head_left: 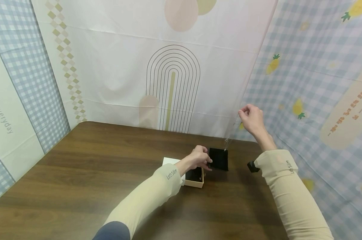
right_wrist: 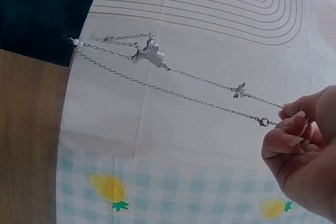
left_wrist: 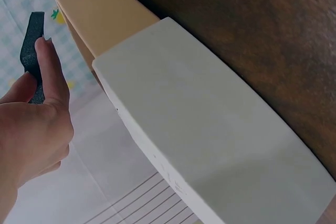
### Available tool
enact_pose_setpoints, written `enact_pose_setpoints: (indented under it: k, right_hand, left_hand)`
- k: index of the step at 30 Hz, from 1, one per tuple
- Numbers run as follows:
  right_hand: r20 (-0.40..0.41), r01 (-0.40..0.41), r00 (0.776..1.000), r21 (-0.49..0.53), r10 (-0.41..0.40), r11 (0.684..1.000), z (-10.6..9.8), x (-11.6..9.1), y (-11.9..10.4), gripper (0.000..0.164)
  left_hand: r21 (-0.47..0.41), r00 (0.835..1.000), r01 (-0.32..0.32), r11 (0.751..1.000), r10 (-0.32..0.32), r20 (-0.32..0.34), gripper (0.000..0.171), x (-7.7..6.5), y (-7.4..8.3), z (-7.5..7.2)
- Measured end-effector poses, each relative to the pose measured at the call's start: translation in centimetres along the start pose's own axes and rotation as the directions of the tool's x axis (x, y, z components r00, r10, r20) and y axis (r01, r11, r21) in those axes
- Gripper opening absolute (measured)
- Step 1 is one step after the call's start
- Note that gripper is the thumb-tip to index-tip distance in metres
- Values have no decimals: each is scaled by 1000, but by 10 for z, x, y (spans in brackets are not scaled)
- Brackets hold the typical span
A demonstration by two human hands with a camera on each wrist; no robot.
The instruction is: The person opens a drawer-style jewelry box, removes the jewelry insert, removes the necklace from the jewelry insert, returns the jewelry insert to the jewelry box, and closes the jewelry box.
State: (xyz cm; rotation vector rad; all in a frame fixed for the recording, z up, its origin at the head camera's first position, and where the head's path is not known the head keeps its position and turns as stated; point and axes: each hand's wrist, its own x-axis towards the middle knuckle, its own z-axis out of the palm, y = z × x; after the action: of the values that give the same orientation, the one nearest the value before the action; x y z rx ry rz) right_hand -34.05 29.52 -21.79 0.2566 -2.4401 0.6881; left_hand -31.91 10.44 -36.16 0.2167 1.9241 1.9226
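My left hand (head_left: 199, 156) pinches the edge of a flat black square pad (head_left: 219, 160) between thumb and finger, to the right of the box. In the left wrist view the pad (left_wrist: 32, 43) shows nearly edge-on. Raised at the right, my right hand (head_left: 253, 120) pinches a thin silver necklace (right_wrist: 151, 56) near its lobster clasp (right_wrist: 262, 122). Its chain runs down to the pad's corner, with a leaf-like silver pendant and a small charm along it. The lidded drawer box has a white sleeve (left_wrist: 199, 114) and a tan tray (left_wrist: 110, 11) slid partly out.
The box stands on a brown wooden table (head_left: 79, 166), near its far side. Behind the table hangs a white patterned cloth (head_left: 118, 73). A blue checked cloth (head_left: 304, 83) hangs at the right. A black strap-like piece (head_left: 253, 166) sits at my right sleeve cuff.
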Motion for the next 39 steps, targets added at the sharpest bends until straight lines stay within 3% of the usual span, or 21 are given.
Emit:
enact_pose_setpoints:
  k: [25,39]
  right_hand:
    - [-83,-45,996,-5,44,999,0,4,5,22]
    - [-56,-55,997,-19,54,998,3,-4,23,23]
  left_hand:
    - [31,1000,10,999,-9,-9,32,0,-5,2]
    - [61,1000,-1,998,3,-25,45,-1,7,-12]
